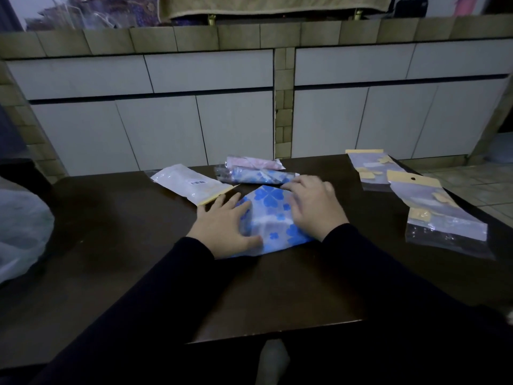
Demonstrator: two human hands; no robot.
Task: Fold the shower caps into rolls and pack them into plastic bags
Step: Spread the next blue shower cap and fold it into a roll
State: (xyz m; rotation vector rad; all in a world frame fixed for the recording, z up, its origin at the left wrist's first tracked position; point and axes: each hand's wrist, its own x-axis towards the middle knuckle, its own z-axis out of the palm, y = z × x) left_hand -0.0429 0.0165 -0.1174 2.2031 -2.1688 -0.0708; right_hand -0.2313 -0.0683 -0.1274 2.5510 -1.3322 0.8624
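A blue flower-print shower cap (270,215) lies flattened in the middle of the dark table (116,240). My left hand (226,227) presses flat on its left side, fingers spread. My right hand (315,205) lies on its right side, fingers slightly bent and blurred. Behind the cap lie a bagged blue roll (255,175), a bagged pink roll (254,162) and a bagged white roll (191,183). Two empty plastic bags with yellow headers lie at the right: the far bag (372,168) and the near bag (441,215).
A translucent white bag (19,226) bulges at the table's left edge. White cabinet doors (166,129) under a tiled counter stand behind the table. Tiled floor (477,187) shows at the far right. The table's near edge (277,333) runs just in front of my sleeves.
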